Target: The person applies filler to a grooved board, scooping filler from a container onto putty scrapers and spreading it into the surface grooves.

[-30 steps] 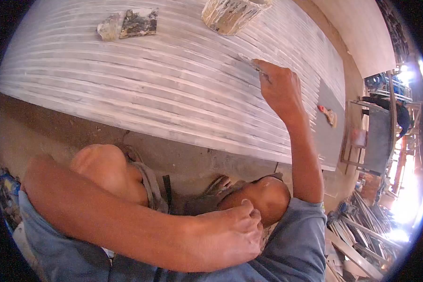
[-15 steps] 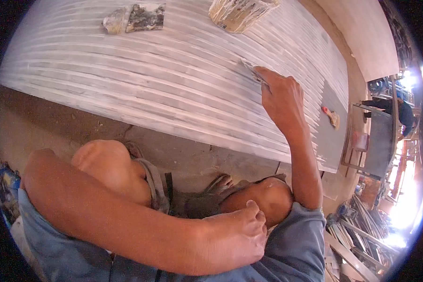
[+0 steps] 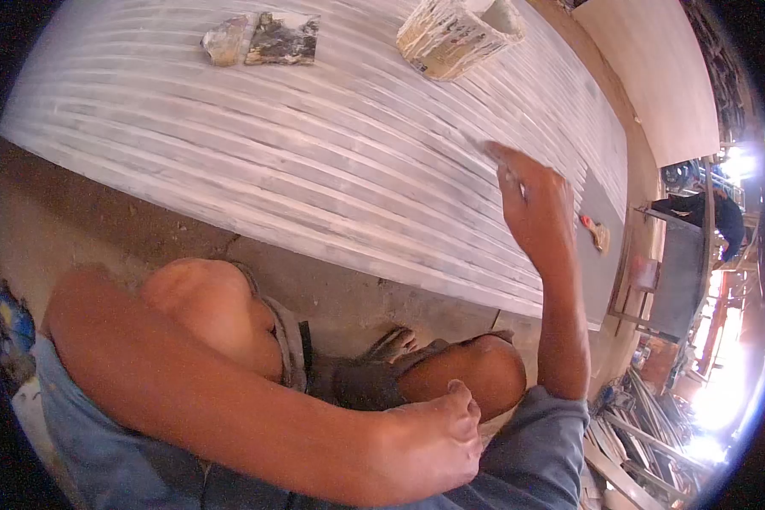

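A large flat panel (image 3: 255,153), ridged with whitish streaks, lies in front of me. Over its right half, my right hand (image 3: 535,204) grips a thin flat scraper (image 3: 476,143), blurred by motion and mostly covered by the fingers. My left arm crosses my body, and my left hand (image 3: 433,442) is curled closed near my knee; anything inside it is hidden. Beyond the right hand stands a bucket (image 3: 450,42) crusted with white drips. A paintbrush (image 3: 599,234) with a red-tipped handle rests on a smooth grey area at the panel's right end.
A stained square piece (image 3: 285,38) and a crumpled, clear-looking bag (image 3: 226,41) lie on the panel's far side. Another pale board (image 3: 650,76) is at the upper right. Farther right, a person (image 3: 727,221) bends by a grey table (image 3: 682,272), with stacked strips (image 3: 654,425) below.
My right hand has moved right and slightly nearer with the scraper. The view has shifted, bringing more of the bucket into sight. My left hand stays closed near my knee.
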Demonstrator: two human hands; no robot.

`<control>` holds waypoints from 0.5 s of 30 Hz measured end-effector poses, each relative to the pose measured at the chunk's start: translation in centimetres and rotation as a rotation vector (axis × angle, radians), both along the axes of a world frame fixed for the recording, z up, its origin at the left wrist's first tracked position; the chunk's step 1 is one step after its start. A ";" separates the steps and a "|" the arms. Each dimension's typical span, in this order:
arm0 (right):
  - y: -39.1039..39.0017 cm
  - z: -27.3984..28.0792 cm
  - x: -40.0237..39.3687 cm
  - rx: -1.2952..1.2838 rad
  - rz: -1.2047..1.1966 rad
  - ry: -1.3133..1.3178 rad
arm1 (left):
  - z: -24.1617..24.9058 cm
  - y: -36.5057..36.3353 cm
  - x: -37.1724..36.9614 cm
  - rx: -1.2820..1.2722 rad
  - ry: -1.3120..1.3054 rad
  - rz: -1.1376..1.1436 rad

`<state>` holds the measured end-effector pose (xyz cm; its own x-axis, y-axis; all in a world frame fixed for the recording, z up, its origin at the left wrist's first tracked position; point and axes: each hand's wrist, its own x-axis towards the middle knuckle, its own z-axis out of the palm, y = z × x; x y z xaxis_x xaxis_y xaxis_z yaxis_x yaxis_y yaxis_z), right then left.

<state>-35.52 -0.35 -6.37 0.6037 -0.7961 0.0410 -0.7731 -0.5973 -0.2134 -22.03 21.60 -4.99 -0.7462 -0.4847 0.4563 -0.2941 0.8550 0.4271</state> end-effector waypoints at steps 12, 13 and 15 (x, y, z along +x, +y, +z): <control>-1.3 -2.1 1.8 0.029 -0.027 0.110 | 0.6 -0.9 0.4 -0.006 0.012 0.041; -1.2 -2.3 1.7 -0.014 -0.001 0.099 | 0.9 -1.2 0.4 0.020 0.001 0.021; -0.5 -2.9 1.6 -0.054 0.027 0.085 | 1.0 -1.5 0.4 0.075 -0.020 -0.021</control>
<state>-33.90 -0.87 -9.25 0.6280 -0.7776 0.0312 -0.7705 -0.6269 -0.1152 -21.68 20.07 -4.03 -0.7650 -0.5013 0.4043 -0.2857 0.8268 0.4846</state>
